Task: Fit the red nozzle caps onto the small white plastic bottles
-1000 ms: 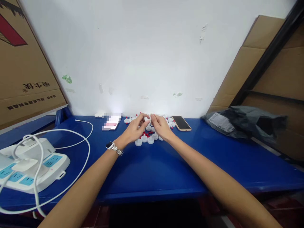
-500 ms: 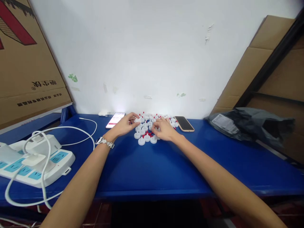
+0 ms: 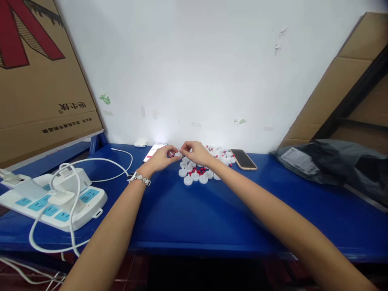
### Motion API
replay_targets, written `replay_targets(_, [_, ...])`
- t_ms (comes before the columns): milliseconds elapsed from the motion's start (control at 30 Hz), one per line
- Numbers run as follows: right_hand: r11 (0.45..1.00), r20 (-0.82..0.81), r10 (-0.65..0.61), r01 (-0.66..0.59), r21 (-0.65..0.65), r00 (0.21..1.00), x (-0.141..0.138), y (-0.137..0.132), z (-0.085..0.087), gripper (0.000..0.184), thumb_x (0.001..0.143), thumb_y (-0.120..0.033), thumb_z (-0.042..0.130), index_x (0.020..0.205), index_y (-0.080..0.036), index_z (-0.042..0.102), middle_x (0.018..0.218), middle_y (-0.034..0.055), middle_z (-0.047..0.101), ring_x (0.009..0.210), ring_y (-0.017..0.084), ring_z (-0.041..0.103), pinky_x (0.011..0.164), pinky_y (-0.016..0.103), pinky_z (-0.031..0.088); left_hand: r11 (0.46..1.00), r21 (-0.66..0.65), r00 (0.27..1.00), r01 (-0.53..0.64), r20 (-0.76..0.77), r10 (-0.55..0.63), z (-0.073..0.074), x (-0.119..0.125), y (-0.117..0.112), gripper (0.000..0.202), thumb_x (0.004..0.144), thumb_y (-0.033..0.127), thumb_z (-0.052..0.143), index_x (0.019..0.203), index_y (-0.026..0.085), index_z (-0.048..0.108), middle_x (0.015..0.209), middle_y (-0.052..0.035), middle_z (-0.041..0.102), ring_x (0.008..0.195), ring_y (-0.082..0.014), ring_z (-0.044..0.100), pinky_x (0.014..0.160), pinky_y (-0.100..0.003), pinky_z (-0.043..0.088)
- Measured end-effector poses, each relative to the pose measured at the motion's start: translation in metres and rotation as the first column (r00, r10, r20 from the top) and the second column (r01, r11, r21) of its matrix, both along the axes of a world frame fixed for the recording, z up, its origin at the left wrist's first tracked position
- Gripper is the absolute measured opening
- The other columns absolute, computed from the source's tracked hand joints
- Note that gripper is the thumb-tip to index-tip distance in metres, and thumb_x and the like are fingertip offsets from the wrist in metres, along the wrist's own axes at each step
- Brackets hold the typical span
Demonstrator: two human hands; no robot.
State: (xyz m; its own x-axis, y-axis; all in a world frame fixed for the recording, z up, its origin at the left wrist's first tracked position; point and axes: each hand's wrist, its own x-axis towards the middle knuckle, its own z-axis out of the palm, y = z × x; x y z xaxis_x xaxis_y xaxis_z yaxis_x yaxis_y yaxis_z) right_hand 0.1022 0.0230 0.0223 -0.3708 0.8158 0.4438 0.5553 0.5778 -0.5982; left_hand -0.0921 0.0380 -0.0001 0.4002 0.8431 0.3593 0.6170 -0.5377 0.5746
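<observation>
My left hand [image 3: 164, 159] pinches a white nozzle cap [image 3: 178, 154] between thumb and fingers, just above the left side of the pile. Over the top of that cap, my right hand [image 3: 196, 154] has its thumb and fingertips pressed together; whatever they hold is too small to make out. Below and behind the hands, several white nozzle caps [image 3: 203, 178] stand on the blue table [image 3: 194, 218], some of them with red tips. Small loose red tips [image 3: 199, 171] lie among the caps. My right hand and forearm hide part of the pile.
A phone with a lit screen [image 3: 154, 150] lies behind my left hand, and a dark-screened phone [image 3: 243, 159] right of the pile. A power strip [image 3: 87, 208] with white cables occupies the left. A grey plastic parcel [image 3: 321, 161] lies right; a cardboard box [image 3: 60, 81] stands left.
My right hand has moved from the front of the pile left and up to meet my left hand at the white nozzle cap. The whole view has shifted slightly.
</observation>
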Motion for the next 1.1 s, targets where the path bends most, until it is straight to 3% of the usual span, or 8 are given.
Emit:
replay_targets(167, [0.99,0.204,-0.135,0.125,0.061,0.97,-0.006,0.023,-0.004,0.016,0.084,-0.025,0.055,0.083,-0.016,0.068,0.08,0.0042,0.071,0.073,0.015,0.061,0.068,0.025,0.043,0.997,-0.059,0.995,-0.052,-0.083,0.047,-0.013,-0.003,0.007,0.041,0.073,0.045,0.071,0.102,0.016,0.068,0.089,-0.0077,0.069,0.081,-0.0219,0.063,0.075,-0.033,0.05])
replay_targets(300, [0.957,0.391,-0.289,0.253,0.144,0.874,-0.002,0.043,-0.01,0.019,0.083,-0.027,0.056,0.092,-0.018,0.07,0.091,0.0068,0.072,0.086,0.02,0.062,0.078,0.03,0.043,0.995,-0.082,0.992,-0.057,-0.115,0.047,-0.019,0.004,0.007,0.037,0.072,0.039,0.073,0.101,0.015,0.068,0.089,-0.0082,0.07,0.084,-0.023,0.065,0.077,-0.033,0.051])
replay_targets(467, [0.957,0.53,-0.29,0.246,0.153,0.797,-0.002,0.058,-0.012,0.026,0.08,-0.032,0.061,0.099,-0.018,0.072,0.098,0.0116,0.072,0.105,0.03,0.058,0.087,0.038,0.041,0.997,-0.061,0.99,-0.037,-0.139,0.029,-0.016,0.006,0.004,0.035,0.071,0.039,0.071,0.097,0.016,0.071,0.093,-0.0084,0.071,0.084,-0.0243,0.065,0.078,-0.035,0.051])
replay_targets(667, [0.961,0.504,-0.277,0.251,0.12,0.818,-0.003,0.064,-0.013,0.014,0.074,-0.025,0.067,0.083,-0.018,0.074,0.089,0.0117,0.072,0.101,0.028,0.058,0.087,0.038,0.04,0.997,-0.011,0.994,-0.073,-0.083,0.071,-0.012,0.0,0.007,0.033,0.071,0.019,0.058,0.102,0.017,0.07,0.097,-0.008,0.073,0.079,-0.0213,0.065,0.073,-0.033,0.052])
replay_targets(800, [0.981,0.377,-0.195,0.189,0.054,0.905,0.003,0.062,-0.013,0.012,0.073,-0.027,0.068,0.078,-0.017,0.072,0.076,0.0059,0.07,0.082,0.02,0.06,0.079,0.032,0.042,0.995,0.04,0.994,-0.093,-0.061,0.095,-0.009,0.0,0.006,0.027,0.078,0.022,0.054,0.1,0.017,0.069,0.098,-0.0084,0.072,0.082,-0.0213,0.064,0.078,-0.034,0.051])
replay_targets(933, [0.992,0.033,-0.072,0.075,-0.099,0.997,0.016,0.045,-0.01,0.02,0.074,-0.033,0.069,0.078,-0.013,0.069,0.068,0.001,0.064,0.063,0.012,0.052,0.062,0.025,0.039,0.989,0.118,0.996,-0.088,-0.001,0.088,-0.004,0.005,0.0,0.027,0.081,0.028,0.056,0.104,0.017,0.066,0.106,-0.0091,0.068,0.088,-0.0209,0.063,0.084,-0.036,0.05])
replay_targets(1000, [0.984,-0.19,-0.025,-0.009,-0.177,0.982,0.023,0.029,-0.009,0.028,0.073,-0.041,0.07,0.079,-0.013,0.067,0.066,-0.0006,0.062,0.06,0.01,0.049,0.059,0.024,0.037,0.988,0.132,0.994,-0.08,0.083,0.07,0.0,0.009,-0.005,0.036,0.081,0.035,0.062,0.112,0.017,0.062,0.114,-0.0102,0.065,0.094,-0.0214,0.062,0.084,-0.036,0.05])
replay_targets(1100, [0.952,-0.475,-0.002,-0.143,-0.269,0.88,0.032,0.0,-0.012,0.035,0.068,-0.046,0.075,0.08,-0.015,0.065,0.069,-0.0016,0.062,0.061,0.01,0.048,0.059,0.025,0.036,0.999,0.045,0.969,0.028,0.245,-0.038,0.006,0.022,-0.016,0.053,0.078,0.043,0.07,0.122,0.018,0.055,0.122,-0.0112,0.062,0.098,-0.0212,0.062,0.078,-0.033,0.051])
